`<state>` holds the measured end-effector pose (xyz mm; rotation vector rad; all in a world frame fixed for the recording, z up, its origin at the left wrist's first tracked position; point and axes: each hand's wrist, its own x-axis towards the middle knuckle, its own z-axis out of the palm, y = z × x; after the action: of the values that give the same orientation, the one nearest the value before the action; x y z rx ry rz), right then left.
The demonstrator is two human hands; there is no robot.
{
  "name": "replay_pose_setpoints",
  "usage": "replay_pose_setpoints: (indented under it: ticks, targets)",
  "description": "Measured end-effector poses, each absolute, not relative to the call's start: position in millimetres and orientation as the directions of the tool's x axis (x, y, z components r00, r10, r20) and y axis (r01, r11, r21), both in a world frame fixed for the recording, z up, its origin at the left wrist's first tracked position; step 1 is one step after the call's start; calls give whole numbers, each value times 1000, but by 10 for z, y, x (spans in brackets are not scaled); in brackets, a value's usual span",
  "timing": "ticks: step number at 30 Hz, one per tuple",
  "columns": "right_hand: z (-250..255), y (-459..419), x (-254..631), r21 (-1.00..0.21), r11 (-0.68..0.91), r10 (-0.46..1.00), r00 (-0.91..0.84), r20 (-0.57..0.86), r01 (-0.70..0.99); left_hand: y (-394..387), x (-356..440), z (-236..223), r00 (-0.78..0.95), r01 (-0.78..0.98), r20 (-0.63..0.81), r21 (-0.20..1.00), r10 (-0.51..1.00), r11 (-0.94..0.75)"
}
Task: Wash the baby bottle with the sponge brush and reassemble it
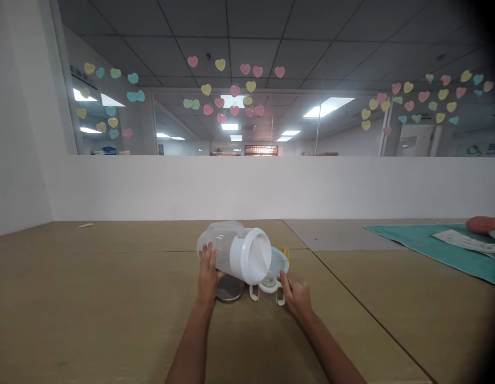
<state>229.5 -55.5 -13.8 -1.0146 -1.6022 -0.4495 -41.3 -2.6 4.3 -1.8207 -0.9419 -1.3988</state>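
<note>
A large translucent plastic jug with a white lid (258,257) is tipped on its side above the table, its lid end pointing right and toward me. My left hand (209,274) is closed around the body of this jug. Just below the lid stands a small clear bottle (267,301) with a white collar and two curved side handles. Pinched at its right handle is my right hand (297,293). A pale blue bowl (282,262) sits behind the bottle, partly hidden by it and the jug. Under the jug lies a dark round dish (230,290), partly covered.
Something yellow (285,252) shows behind the bowl. At the right, a teal cloth (415,240) bears a patterned strip (467,243) and an orange-red object (484,224). A small pale scrap (86,225) lies at the back left. A low white wall (263,186) borders the table.
</note>
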Motion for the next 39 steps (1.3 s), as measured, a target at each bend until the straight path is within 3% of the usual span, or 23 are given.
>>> replay_pose_setpoints:
  ticks: [4,7,12,15,25,39]
  targets:
    - [-133,-559,2298,-222,555,369,1,929,802,-26,-406,32,107,814,976,23,189,-581]
    - [-121,-567,2289,-223,555,374,0,928,801,-52,-386,56,-35,793,972,169,232,-585]
    - [-98,-577,2272,-220,537,367,9,930,814,-128,-368,145,-423,757,864,503,274,-418]
    - [-97,-575,2272,-228,532,385,7,923,816,-143,-396,168,-560,733,800,599,215,-322]
    - [-121,-576,2283,-245,521,419,5,908,817,-171,-370,158,-667,721,716,690,206,-65]
    - [-134,-575,2273,-305,506,465,43,884,807,-140,-382,126,-721,673,664,739,195,-27]
